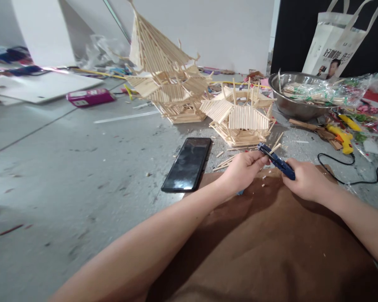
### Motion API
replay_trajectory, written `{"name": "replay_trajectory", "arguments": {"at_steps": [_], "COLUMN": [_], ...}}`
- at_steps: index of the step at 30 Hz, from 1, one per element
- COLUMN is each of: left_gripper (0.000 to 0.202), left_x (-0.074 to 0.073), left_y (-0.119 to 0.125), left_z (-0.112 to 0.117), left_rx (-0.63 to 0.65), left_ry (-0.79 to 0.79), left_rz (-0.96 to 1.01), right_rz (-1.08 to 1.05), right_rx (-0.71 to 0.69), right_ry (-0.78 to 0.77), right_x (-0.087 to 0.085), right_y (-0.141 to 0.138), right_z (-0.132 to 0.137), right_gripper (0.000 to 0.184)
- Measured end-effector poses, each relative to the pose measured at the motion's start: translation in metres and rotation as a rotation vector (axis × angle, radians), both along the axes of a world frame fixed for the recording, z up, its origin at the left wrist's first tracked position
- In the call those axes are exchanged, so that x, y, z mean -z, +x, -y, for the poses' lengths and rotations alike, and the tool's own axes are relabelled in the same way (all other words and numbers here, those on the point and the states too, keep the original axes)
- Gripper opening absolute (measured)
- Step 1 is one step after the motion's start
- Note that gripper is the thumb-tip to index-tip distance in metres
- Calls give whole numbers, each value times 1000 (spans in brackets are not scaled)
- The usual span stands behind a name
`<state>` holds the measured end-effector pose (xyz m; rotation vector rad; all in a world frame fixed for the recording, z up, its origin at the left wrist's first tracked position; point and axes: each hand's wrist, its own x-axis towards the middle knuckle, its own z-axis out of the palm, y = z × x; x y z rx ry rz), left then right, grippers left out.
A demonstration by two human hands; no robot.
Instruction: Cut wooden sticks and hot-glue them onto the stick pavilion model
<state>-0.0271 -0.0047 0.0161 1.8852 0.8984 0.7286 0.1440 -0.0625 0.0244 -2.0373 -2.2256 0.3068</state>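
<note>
My left hand [247, 167] is closed, its thumb and fingers pinching thin wooden sticks [274, 149]. My right hand [305, 179] wraps around a dark blue hand tool [282, 165] that looks like pliers. The tool's far end reaches the fingertips of my left hand, beside the sticks; whether its jaws touch them I cannot tell. Several loose sticks [224, 162] lie on the floor just beyond my left hand. Behind both hands stands a low, many-sided stick model [248, 117] with upright posts. A taller stick tower [159, 48] with a pointed roof stands to its left.
A black phone [187, 164] lies left of my hands. At the right are a steel bowl [297, 107] of bagged sticks, a yellow glue gun [343, 137] with a black cord [334, 174], and scattered scraps. A white tote bag [329, 44] stands behind. Brown cloth [280, 239] covers my lap.
</note>
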Motion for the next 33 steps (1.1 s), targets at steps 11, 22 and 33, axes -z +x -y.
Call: {"name": "replay_trajectory", "arguments": {"at_steps": [11, 22, 33], "left_gripper": [23, 27, 28], "left_x": [6, -6, -4], "left_y": [3, -4, -5], "left_z": [2, 5, 1], "left_rx": [-135, 93, 241], "left_ry": [139, -279, -727], "left_rz": [-62, 249, 387], "right_rz": [-82, -222, -148], "right_rx": [10, -72, -63], "right_ry": [-32, 50, 61], "right_x": [1, 4, 7], "right_y": [-1, 5, 3], "right_z": [-3, 0, 2], "right_gripper": [15, 40, 29]}}
